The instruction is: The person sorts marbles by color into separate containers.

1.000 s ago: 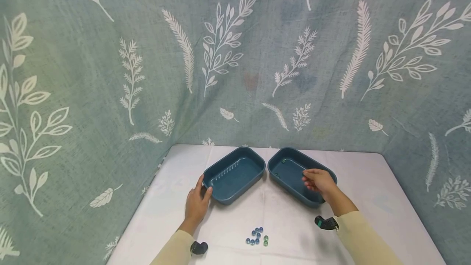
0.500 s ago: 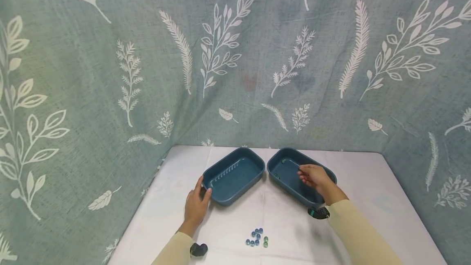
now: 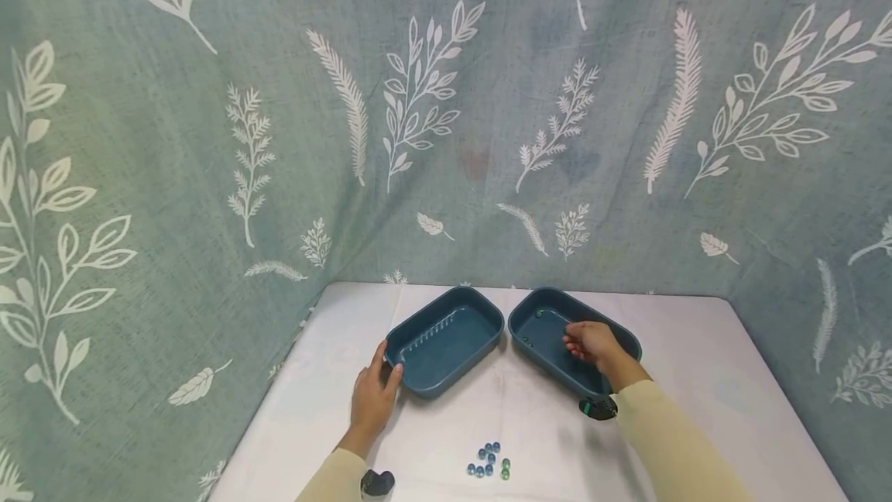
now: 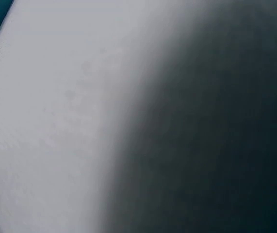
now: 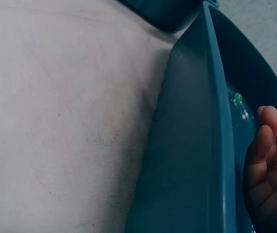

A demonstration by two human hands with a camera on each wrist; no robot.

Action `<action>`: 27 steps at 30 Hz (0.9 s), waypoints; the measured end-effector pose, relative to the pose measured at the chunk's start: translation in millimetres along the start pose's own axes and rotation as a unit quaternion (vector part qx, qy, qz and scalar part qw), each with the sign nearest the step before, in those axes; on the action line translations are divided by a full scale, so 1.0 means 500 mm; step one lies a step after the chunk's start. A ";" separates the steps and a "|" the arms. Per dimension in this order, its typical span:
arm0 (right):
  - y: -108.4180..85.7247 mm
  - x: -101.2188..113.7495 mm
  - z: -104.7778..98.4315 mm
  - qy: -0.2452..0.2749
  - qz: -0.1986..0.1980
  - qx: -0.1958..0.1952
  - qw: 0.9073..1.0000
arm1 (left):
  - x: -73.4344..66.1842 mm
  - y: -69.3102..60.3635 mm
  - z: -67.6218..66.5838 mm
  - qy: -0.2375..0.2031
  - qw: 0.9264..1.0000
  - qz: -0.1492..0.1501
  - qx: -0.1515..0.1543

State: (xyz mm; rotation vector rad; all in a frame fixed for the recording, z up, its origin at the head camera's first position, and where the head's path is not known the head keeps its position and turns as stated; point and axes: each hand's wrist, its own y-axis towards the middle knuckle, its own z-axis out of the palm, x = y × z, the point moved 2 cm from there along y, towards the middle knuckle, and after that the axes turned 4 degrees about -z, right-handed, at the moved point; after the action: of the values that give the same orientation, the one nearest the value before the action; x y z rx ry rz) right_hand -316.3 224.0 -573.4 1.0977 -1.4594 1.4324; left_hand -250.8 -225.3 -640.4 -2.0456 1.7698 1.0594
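My left hand (image 3: 373, 400) rests at the near-left corner of the left blue plastic tray (image 3: 446, 388). Its fingers are mostly straight, with the index finger along one outer side and the thumb at the other. My right hand (image 3: 598, 347) reaches into the right blue tray (image 3: 550, 369), fingers bent and the thumb close to the index finger. Whether something small sits between those fingertips is hidden. A green marble (image 5: 237, 98) lies in that tray, seen in the right wrist view; the head view shows a second green marble (image 3: 526, 342). The left wrist view is mostly blurred.
Several blue marbles (image 3: 490, 459) lie on the white cloth-covered table (image 3: 446, 440) near the front. Green marbles (image 3: 505, 474) are beside them. A green leaf-patterned cloth (image 3: 446, 138) hangs behind and on both sides.
My right hand has moved a little left and deeper into the right tray, and its fingers look more bent. My left hand stays at the left tray's corner.
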 end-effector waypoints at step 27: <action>0.013 -0.040 0.012 -0.024 0.025 -0.016 0.999 | 0.000 -0.003 0.003 0.008 1.000 -0.016 0.008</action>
State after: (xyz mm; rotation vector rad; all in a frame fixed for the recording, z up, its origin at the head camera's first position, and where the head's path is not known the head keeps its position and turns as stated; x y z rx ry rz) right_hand -316.2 218.9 -594.6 1.0899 -1.5491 1.4207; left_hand -250.1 -224.2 -641.7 -2.0725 1.7409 1.0200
